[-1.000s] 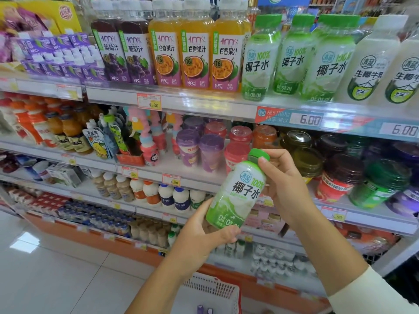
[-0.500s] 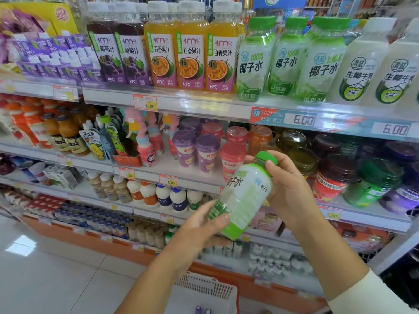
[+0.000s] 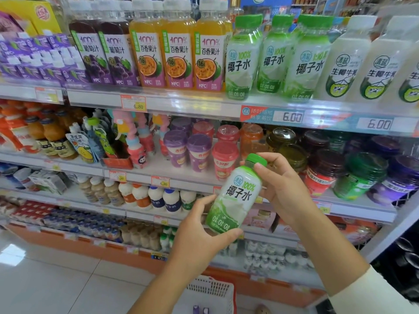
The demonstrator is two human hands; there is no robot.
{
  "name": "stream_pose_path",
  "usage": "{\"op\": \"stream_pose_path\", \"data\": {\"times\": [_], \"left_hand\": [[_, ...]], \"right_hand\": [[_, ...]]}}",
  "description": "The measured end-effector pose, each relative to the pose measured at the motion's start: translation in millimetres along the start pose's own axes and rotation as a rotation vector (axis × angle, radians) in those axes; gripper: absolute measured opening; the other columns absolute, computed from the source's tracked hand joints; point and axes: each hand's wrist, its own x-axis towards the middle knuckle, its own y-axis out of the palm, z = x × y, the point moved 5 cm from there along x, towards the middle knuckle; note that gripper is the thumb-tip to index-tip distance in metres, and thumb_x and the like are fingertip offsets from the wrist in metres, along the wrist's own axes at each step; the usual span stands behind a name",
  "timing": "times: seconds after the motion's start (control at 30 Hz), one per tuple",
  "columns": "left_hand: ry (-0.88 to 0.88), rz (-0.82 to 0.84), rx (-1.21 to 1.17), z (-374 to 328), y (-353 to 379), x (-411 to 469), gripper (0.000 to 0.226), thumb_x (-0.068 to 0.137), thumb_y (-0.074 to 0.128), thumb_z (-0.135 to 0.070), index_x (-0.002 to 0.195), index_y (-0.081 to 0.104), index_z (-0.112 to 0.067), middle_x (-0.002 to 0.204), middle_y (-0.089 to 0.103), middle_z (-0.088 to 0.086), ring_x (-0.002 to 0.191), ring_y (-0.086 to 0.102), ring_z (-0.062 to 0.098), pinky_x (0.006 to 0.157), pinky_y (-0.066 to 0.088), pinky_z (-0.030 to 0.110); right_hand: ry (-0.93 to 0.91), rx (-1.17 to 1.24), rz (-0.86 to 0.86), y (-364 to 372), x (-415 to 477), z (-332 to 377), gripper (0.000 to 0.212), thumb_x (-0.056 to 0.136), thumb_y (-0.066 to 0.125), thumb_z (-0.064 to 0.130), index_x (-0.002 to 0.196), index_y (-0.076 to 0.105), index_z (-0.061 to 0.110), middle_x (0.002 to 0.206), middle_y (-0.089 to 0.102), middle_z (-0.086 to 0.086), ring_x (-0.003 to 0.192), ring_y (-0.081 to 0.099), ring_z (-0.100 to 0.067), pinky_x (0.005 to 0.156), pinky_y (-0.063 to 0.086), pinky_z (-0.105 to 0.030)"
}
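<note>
While tilted, coconut water bottle (image 3: 235, 197), left hand (image 3: 199, 237) fingers clamped round base, right hand (image 3: 284, 189) fingers round neck.

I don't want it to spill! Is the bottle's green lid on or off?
On. The green cap sits atop the bottle; the right hand holds near it, the left hand holds the bottom.

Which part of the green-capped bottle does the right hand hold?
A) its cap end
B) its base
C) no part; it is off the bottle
A: the right hand grips the bottle up by its cap, while the left hand holds the base.
</note>
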Motion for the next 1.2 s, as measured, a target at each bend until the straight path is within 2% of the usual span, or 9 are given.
{"op": "stream_pose_path", "data": {"times": [0.17, 0.27, 0.4, 0.53, 0.6, 0.7, 0.83, 0.97, 1.2], "left_hand": [[0.029, -0.049, 0.018, -7, 4, 10, 0.076, 0.054, 0.085, -0.054, 0.120, 0.046, -0.056, 0.113, 0.059, -0.035, 0.101, 0.059, -0.012, 0.089, 0.054, 0.028], [0.113, -0.062, 0.052, -25, 7, 26, 0.079, 0.053, 0.086, -0.056, 0.118, 0.043, -0.062, 0.114, 0.059, -0.035, 0.101, 0.058, -0.011, 0.089, 0.054, 0.027], [0.257, 0.010, 0.158, -73, 12, 63, 0.084, 0.056, 0.081, -0.066, 0.124, 0.031, -0.063, 0.123, 0.053, -0.034, 0.109, 0.054, -0.010, 0.095, 0.051, 0.028], [0.457, -0.006, 0.465, -135, -2, 99, 0.100, 0.065, 0.065, -0.079, 0.148, 0.019, -0.047, 0.140, 0.031, -0.033, 0.126, 0.032, -0.011, 0.105, 0.028, 0.016], [0.600, -0.139, 0.558, -168, -19, 116, 0.087, 0.078, 0.050, -0.079, 0.150, 0.026, -0.037, 0.143, 0.036, -0.024, 0.129, 0.030, -0.007, 0.106, 0.022, 0.017], [0.805, -0.360, 0.642, -210, -41, 146, 0.060, 0.095, 0.041, -0.052, 0.145, 0.041, -0.020, 0.144, 0.048, -0.004, 0.133, 0.036, 0.008, 0.112, 0.028, 0.027], [0.918, -0.475, 0.881, -245, -50, 186, 0.055, 0.098, 0.049, -0.033, 0.148, 0.038, -0.013, 0.154, 0.040, 0.006, 0.145, 0.030, 0.023, 0.121, 0.022, 0.047], [0.879, -0.430, 1.053, -249, -48, 215, 0.061, 0.100, 0.046, -0.039, 0.154, 0.025, -0.019, 0.162, 0.024, -0.001, 0.151, 0.013, 0.018, 0.124, 0.006, 0.045], [0.885, -0.431, 1.022, -237, -46, 228, 0.059, 0.100, 0.044, -0.042, 0.152, 0.031, -0.020, 0.157, 0.034, -0.002, 0.148, 0.023, 0.018, 0.123, 0.010, 0.048]], "right_hand": [[-0.081, -0.317, 0.065, -5, 0, 29, 0.024, 0.092, 0.063, 0.015, 0.115, 0.060, 0.023, 0.106, 0.073, -0.002, 0.092, 0.072, -0.022, 0.077, 0.059, -0.040], [-0.149, -0.302, 0.058, -7, 5, 61, 0.024, 0.085, 0.068, 0.005, 0.105, 0.061, 0.015, 0.098, 0.073, -0.009, 0.078, 0.071, -0.020, 0.060, 0.058, -0.033], [-0.293, -0.361, 0.071, -9, 16, 121, 0.026, 0.075, 0.073, 0.009, 0.098, 0.059, 0.010, 0.096, 0.072, -0.014, 0.076, 0.070, -0.021, 0.059, 0.059, -0.034], [-0.505, -0.481, 0.129, -4, 26, 197, 0.035, 0.069, 0.072, 0.018, 0.102, 0.061, 0.017, 0.089, 0.073, -0.004, 0.079, 0.070, -0.024, 0.068, 0.059, -0.039], [-0.614, -0.603, 0.131, 0, 35, 232, 0.033, 0.074, 0.072, 0.020, 0.106, 0.062, 0.024, 0.093, 0.072, -0.006, 0.081, 0.066, -0.037, 0.072, 0.055, -0.050], [-0.712, -0.802, 0.101, 5, 59, 273, 0.030, 0.084, 0.073, 0.019, 0.108, 0.063, 0.034, 0.097, 0.068, -0.002, 0.075, 0.062, -0.033, 0.067, 0.053, -0.038], [-0.703, -1.055, 0.091, 17, 96, 295, 0.031, 0.082, 0.076, 0.027, 0.107, 0.063, 0.039, 0.114, 0.063, 0.003, 0.071, 0.064, -0.006, 0.063, 0.053, -0.015], [-0.642, -1.339, 0.099, 22, 131, 289, 0.034, 0.082, 0.075, 0.038, 0.112, 0.059, 0.043, 0.126, 0.060, 0.003, 0.111, 0.058, -0.011, 0.094, 0.047, -0.032], [-0.583, -1.418, 0.112, 23, 161, 285, 0.033, 0.086, 0.070, 0.039, 0.116, 0.057, 0.040, 0.128, 0.054, 0.005, 0.113, 0.053, -0.012, 0.091, 0.045, -0.033]]}}
